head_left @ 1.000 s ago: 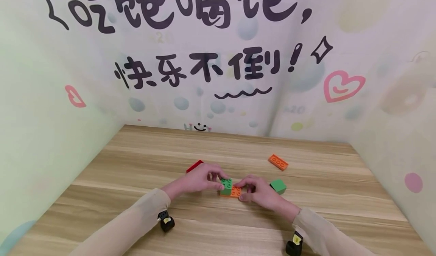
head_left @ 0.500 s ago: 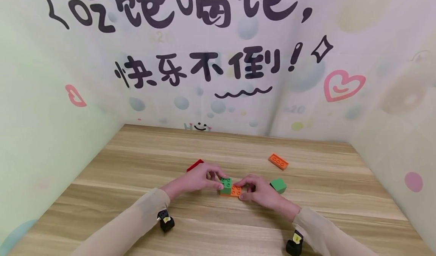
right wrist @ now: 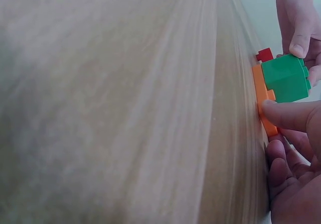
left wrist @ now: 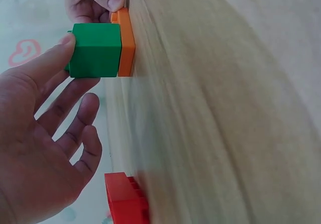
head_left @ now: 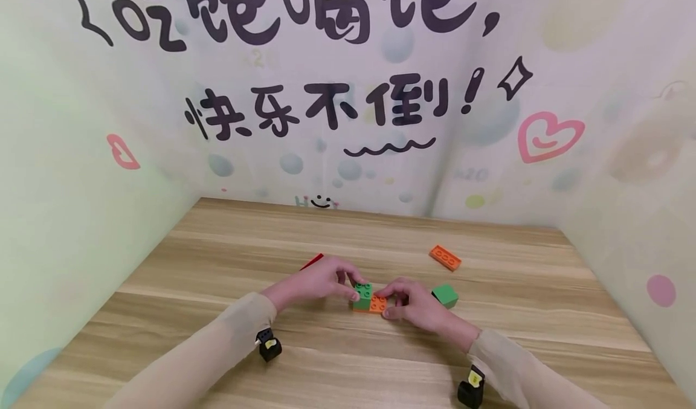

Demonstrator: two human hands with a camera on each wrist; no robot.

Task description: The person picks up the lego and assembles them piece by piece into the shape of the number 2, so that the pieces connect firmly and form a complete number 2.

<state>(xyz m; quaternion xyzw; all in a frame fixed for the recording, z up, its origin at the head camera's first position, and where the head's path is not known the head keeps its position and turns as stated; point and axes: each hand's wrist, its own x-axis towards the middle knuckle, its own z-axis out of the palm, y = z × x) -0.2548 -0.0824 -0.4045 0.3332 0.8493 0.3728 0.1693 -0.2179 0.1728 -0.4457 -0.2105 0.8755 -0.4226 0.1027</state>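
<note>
A green toy building block [head_left: 362, 301] with studs on top sits on one half of a flat orange building block [head_left: 377, 304] near the table's middle. My left hand [head_left: 321, 279] pinches the green block between thumb and fingertips; the other fingers curve loosely below it in the left wrist view. On the opposite end, my right hand [head_left: 417, 306] grips the orange block with thumb and fingers. Seen from the right wrist, the green block [right wrist: 287, 78] looks slightly tilted on the orange one [right wrist: 261, 91]. Whether the two are fully joined, I cannot tell.
A red block [left wrist: 125, 199] lies behind my left hand, partly hidden in the head view. Another green block [head_left: 446, 296] rests just beyond my right hand. Farther back lies an orange block [head_left: 445, 257] with its hollow side up. A printed cloth wall borders the wooden table [head_left: 326, 367].
My left hand and forearm have shifted very slightly, covering a little more of the red block. Both hands keep their hold, and the other blocks stay where they were.
</note>
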